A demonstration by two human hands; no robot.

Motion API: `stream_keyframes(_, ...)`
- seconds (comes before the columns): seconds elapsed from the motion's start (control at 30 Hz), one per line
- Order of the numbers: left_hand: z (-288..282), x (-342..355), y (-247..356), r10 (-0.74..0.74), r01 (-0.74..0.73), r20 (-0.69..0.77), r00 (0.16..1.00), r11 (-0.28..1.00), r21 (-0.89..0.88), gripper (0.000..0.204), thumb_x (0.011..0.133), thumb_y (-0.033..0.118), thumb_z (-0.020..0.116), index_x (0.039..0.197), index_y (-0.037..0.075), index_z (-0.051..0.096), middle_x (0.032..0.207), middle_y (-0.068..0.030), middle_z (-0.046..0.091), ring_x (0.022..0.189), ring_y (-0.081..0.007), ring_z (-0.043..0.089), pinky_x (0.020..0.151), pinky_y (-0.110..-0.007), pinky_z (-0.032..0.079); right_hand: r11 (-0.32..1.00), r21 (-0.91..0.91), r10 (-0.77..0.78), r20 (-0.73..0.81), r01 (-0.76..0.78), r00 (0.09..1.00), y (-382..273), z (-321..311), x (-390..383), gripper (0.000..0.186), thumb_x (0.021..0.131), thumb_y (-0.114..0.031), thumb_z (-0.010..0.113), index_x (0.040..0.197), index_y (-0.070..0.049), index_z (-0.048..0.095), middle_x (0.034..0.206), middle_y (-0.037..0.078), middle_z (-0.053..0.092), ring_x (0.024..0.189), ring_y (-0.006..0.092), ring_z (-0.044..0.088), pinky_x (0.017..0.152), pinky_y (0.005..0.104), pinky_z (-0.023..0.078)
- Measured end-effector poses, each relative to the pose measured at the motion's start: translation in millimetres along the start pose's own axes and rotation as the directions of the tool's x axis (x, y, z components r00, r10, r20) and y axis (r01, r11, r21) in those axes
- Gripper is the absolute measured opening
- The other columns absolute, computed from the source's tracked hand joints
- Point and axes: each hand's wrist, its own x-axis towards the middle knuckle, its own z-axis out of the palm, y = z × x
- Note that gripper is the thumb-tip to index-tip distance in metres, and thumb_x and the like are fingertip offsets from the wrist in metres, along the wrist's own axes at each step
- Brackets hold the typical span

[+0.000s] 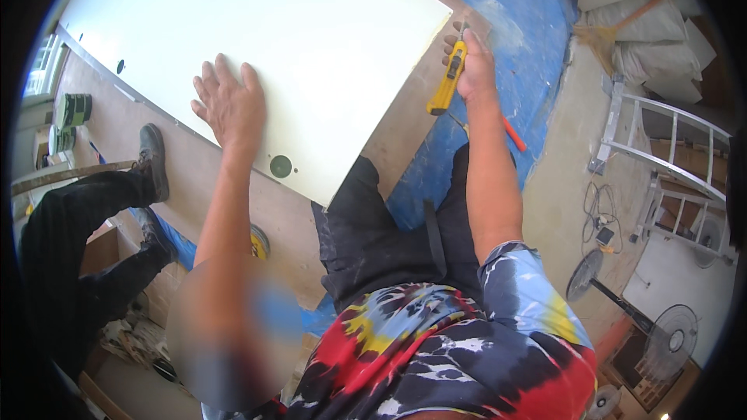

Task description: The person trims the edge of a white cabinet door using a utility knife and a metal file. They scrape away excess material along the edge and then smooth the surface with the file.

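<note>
A large white panel (334,46) with round holes along its near-left edge lies on a brown board (401,128). My left hand (229,105) rests palm down on the panel, fingers spread and holding nothing. In my right hand (477,70) is a yellow utility knife (442,93), just beyond the panel's right edge. My fingers are closed around the knife, and its tip end points away from me. Part of its body is hidden by my thumb and palm.
Blue plastic sheeting (529,38) spreads underneath, with a red-handled tool (515,134) on it. Another person's dark shoe (154,159) stands close to the board at left. At right are a metal ladder (661,161), a broom (597,38), a coiled cable (597,206) and a fan (673,338).
</note>
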Motion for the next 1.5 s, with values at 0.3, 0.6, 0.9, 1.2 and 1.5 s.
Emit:
stream_keyframes(0.3, 0.1, 3.5, -2.1, -0.002, 0.002, -0.015, 1.0, 1.0, 0.025, 0.065, 0.103, 0.045, 0.038, 0.156, 0.008, 0.036, 0.163, -0.0175, 0.03, 0.154, -0.0359, 0.018, 0.124, -0.054, 0.01, 0.991, 0.046, -0.129, 0.018, 0.128, 0.991, 3.7, -0.5, -12.3, 0.031, 0.105, -0.026, 0.055, 0.121, -0.002, 0.066, 0.088, 0.006, 0.063, 0.089, 0.0228, 0.064, 0.079, 0.0397, 0.054)
stream_keyframes(0.6, 1.1, 5.5, -1.3, -0.027, 0.027, -0.007, 1.0, 0.999, 0.033, 0.065, 0.102, 0.045, 0.039, 0.156, 0.009, 0.035, 0.163, -0.0165, 0.03, 0.154, -0.0348, 0.018, 0.125, -0.053, 0.01, 0.478, -0.686, -0.72, 0.051, 0.549, 0.692, -5.9, 24.2, 8.4, 0.022, 0.094, -0.015, 0.067, 0.106, 0.002, 0.074, 0.098, 0.018, 0.073, 0.076, 0.024, 0.071, 0.073, 0.035, 0.055)
stream_keyframes(0.9, 0.0, 2.7, -0.5, -0.028, 0.028, 0.004, 1.0, 0.999, 0.022, 0.066, 0.102, 0.045, 0.038, 0.156, 0.009, 0.035, 0.163, -0.0171, 0.029, 0.154, -0.0354, 0.017, 0.124, -0.053, 0.01, 0.35, -0.812, -0.743, 0.062, 0.466, 0.666, -12.4, 35.7, 19.7, 0.021, 0.089, -0.022, 0.075, 0.092, -0.001, 0.077, 0.082, 0.016, 0.074, 0.075, 0.0288, 0.072, 0.071, 0.0382, 0.054)
stream_keyframes(1.2, 1.6, 3.7, 4.7, -0.011, 0.011, 0.008, 1.0, 1.0, -0.011, 0.066, 0.101, 0.043, 0.038, 0.156, 0.006, 0.034, 0.164, -0.0194, 0.027, 0.155, -0.037, 0.016, 0.125, -0.054, 0.008, 0.025, -0.854, -0.768, 0.317, 0.52, 0.557, -13.4, 34.8, 13.7, 0.01, 0.086, -0.012, 0.071, 0.089, -0.004, 0.074, 0.087, 0.018, 0.071, 0.081, 0.0351, 0.068, 0.073, 0.0436, 0.053)
stream_keyframes(1.5, -2.9, 1.6, -2.0, -0.032, 0.032, 0.014, 0.999, 0.999, 0.001, 0.064, 0.101, 0.041, 0.039, 0.156, 0.007, 0.035, 0.163, -0.0185, 0.028, 0.155, -0.037, 0.015, 0.125, -0.053, 0.009, 0.362, -0.748, -0.66, 0.215, 0.556, 0.72, 41.6, 74.4, -139.7, 0.011, 0.088, -0.01, 0.07, 0.097, -0.006, 0.074, 0.089, 0.017, 0.071, 0.08, 0.0371, 0.067, 0.072, 0.0458, 0.054)
